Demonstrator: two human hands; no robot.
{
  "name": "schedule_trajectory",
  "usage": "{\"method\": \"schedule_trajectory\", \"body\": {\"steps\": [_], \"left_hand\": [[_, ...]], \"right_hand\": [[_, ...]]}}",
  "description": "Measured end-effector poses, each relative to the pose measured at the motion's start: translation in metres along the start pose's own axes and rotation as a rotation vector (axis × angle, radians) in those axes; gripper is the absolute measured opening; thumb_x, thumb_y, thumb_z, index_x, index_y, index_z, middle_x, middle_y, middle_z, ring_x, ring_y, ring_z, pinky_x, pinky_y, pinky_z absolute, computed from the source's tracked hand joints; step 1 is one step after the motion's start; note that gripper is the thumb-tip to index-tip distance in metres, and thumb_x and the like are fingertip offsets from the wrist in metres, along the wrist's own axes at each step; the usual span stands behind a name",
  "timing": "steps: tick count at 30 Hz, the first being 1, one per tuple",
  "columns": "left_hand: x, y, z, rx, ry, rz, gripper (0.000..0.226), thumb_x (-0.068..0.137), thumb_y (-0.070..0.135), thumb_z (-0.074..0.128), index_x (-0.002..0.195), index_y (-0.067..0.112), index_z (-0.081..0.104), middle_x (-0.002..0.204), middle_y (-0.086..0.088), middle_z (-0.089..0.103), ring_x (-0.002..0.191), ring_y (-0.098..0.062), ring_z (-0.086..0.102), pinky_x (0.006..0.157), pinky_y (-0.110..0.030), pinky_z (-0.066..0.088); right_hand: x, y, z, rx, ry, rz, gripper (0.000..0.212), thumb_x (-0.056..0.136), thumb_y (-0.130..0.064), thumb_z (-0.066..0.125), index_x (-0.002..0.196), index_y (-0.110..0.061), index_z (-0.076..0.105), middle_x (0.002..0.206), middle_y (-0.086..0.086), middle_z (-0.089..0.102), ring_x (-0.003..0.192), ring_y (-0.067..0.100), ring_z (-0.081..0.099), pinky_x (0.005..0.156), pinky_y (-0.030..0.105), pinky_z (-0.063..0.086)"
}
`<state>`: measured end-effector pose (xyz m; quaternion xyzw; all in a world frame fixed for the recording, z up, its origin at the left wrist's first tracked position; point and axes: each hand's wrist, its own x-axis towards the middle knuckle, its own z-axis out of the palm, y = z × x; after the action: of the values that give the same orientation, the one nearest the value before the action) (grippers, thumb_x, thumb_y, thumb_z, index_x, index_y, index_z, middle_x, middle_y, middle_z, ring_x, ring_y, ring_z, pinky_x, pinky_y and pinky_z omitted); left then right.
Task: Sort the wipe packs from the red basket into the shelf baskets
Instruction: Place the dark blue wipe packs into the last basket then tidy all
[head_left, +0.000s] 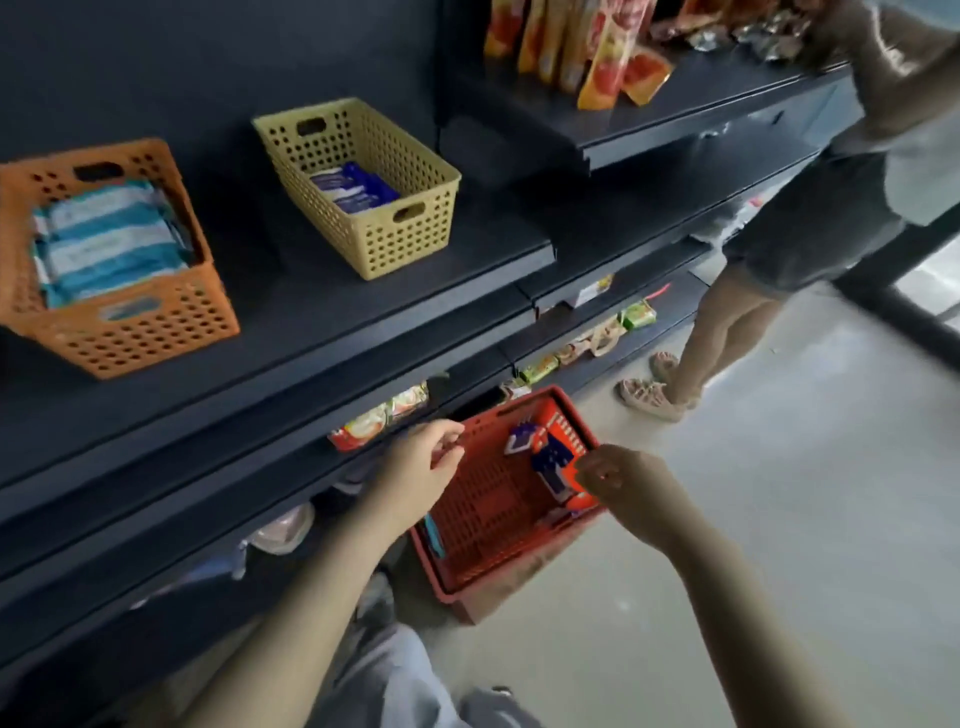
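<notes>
Currently on record, working outward:

1. The right grip (621, 480) is hanging over the right side of the red basket (483, 525). Its fingers are curling at the edge of a dark-blue wipe pack (551, 464). Whether they are pinching the pack or only brushing it, I cannot tell.
2. The left grip (423, 462) is hovering at the basket's left rim, fingers loosely bent and holding nothing.
3. The red basket is sitting on the floor (779, 519) at the foot of the shelving. It is carrying that pack and a second blue pack (519, 437) lying just beside it toward the far wall. A teal sliver (434, 535) is showing at the near-left wall, too little to name.
4. On the shelf (291, 322) above, the yellow basket (405, 234) is holding matching blue packs (356, 187). The orange basket (135, 332) to its left is holding teal-and-white packs (104, 244).

Step in hand, by my reading: the person is picking a blue pack out of the red basket, which is looking nearly emptied.

Next move, as judged: the right grip is needing a firm pinch on the pack and a lift clear of the basket wall. The pack is then needing a long carry up and left to the yellow basket, not the orange one.
</notes>
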<state>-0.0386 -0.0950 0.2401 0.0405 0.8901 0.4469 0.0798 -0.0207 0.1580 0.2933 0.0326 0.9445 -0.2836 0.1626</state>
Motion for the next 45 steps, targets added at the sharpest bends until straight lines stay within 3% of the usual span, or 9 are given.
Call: {"method": "schedule_trajectory", "body": {"steps": [6, 12, 16, 20, 26, 31, 38, 42, 45], "left_hand": [[0.013, -0.044, 0.08, -0.041, -0.26, -0.3, 0.019, 0.096, 0.019, 0.055, 0.113, 0.014, 0.064, 0.105, 0.004, 0.066, 0.102, -0.011, 0.062, 0.079, -0.013, 0.04], [0.079, -0.11, 0.163, -0.048, -0.4, -0.532, 0.026, 0.097, 0.026, 0.053, 0.118, 0.013, 0.062, 0.113, -0.001, 0.063, 0.105, -0.012, 0.058, 0.081, -0.019, 0.039], [0.131, -0.156, 0.231, -0.123, -0.373, -0.662, 0.029, 0.097, 0.021, 0.054, 0.12, 0.004, 0.06, 0.117, -0.007, 0.062, 0.111, -0.014, 0.054, 0.073, -0.009, 0.033], [0.19, -0.204, 0.301, -0.234, -0.322, -0.777, 0.039, 0.097, 0.023, 0.055, 0.132, 0.005, 0.049, 0.131, -0.012, 0.056, 0.12, -0.021, 0.053, 0.089, -0.019, 0.038], [0.268, -0.231, 0.361, -0.391, -0.126, -0.907, 0.05, 0.091, 0.046, 0.059, 0.131, 0.017, 0.05, 0.131, -0.005, 0.057, 0.12, -0.023, 0.054, 0.099, -0.038, 0.044], [0.293, -0.237, 0.382, -0.38, 0.019, -0.928, 0.043, 0.091, 0.046, 0.059, 0.109, 0.007, 0.066, 0.099, -0.009, 0.065, 0.098, -0.028, 0.064, 0.085, -0.038, 0.051], [0.298, -0.235, 0.39, -0.422, 0.059, -0.953, 0.042, 0.091, 0.044, 0.06, 0.114, 0.009, 0.065, 0.112, -0.01, 0.068, 0.104, -0.026, 0.064, 0.083, -0.035, 0.05], [0.299, -0.238, 0.389, -0.346, 0.047, -0.921, 0.04, 0.092, 0.046, 0.057, 0.102, 0.009, 0.068, 0.095, 0.0, 0.065, 0.08, -0.01, 0.056, 0.072, -0.025, 0.043], [0.297, -0.242, 0.392, -0.345, 0.051, -0.891, 0.037, 0.092, 0.046, 0.057, 0.105, 0.012, 0.067, 0.097, 0.001, 0.065, 0.081, -0.007, 0.055, 0.068, -0.021, 0.042]], "right_hand": [[0.039, 0.077, 0.054, 0.113, -0.085, 0.147, 0.012, 0.088, -0.009, 0.064, 0.093, -0.014, 0.074, 0.09, 0.002, 0.073, 0.083, 0.018, 0.066, 0.068, 0.019, 0.041], [0.127, 0.148, 0.119, 0.282, -0.065, 0.361, 0.022, 0.085, 0.008, 0.056, 0.085, -0.007, 0.072, 0.085, 0.003, 0.069, 0.075, 0.017, 0.058, 0.056, 0.003, 0.039], [0.2, 0.209, 0.174, 0.422, -0.013, 0.549, 0.02, 0.088, -0.012, 0.058, 0.103, -0.012, 0.07, 0.104, 0.01, 0.072, 0.095, 0.025, 0.067, 0.08, 0.026, 0.051], [0.266, 0.257, 0.219, 0.543, 0.027, 0.654, 0.035, 0.092, -0.031, 0.059, 0.123, -0.016, 0.061, 0.116, 0.006, 0.068, 0.105, 0.026, 0.066, 0.092, 0.046, 0.053], [0.313, 0.29, 0.265, 0.62, 0.035, 0.753, 0.037, 0.091, -0.043, 0.061, 0.118, -0.018, 0.065, 0.116, 0.006, 0.068, 0.104, 0.026, 0.065, 0.093, 0.047, 0.052], [0.316, 0.296, 0.274, 0.616, 0.022, 0.775, 0.04, 0.09, -0.049, 0.06, 0.121, -0.024, 0.062, 0.117, 0.002, 0.067, 0.104, 0.024, 0.064, 0.09, 0.045, 0.054], [0.315, 0.298, 0.27, 0.648, 0.0, 0.83, 0.039, 0.09, -0.049, 0.06, 0.123, -0.028, 0.06, 0.12, -0.001, 0.065, 0.104, 0.024, 0.063, 0.089, 0.046, 0.055], [0.316, 0.298, 0.271, 0.685, 0.006, 0.834, 0.043, 0.086, -0.049, 0.065, 0.124, -0.029, 0.06, 0.116, -0.005, 0.065, 0.104, 0.022, 0.064, 0.091, 0.045, 0.054], [0.315, 0.3, 0.271, 0.745, -0.009, 0.835, 0.046, 0.085, -0.042, 0.07, 0.126, -0.025, 0.059, 0.109, -0.008, 0.065, 0.091, 0.01, 0.063, 0.08, 0.031, 0.057]]}}
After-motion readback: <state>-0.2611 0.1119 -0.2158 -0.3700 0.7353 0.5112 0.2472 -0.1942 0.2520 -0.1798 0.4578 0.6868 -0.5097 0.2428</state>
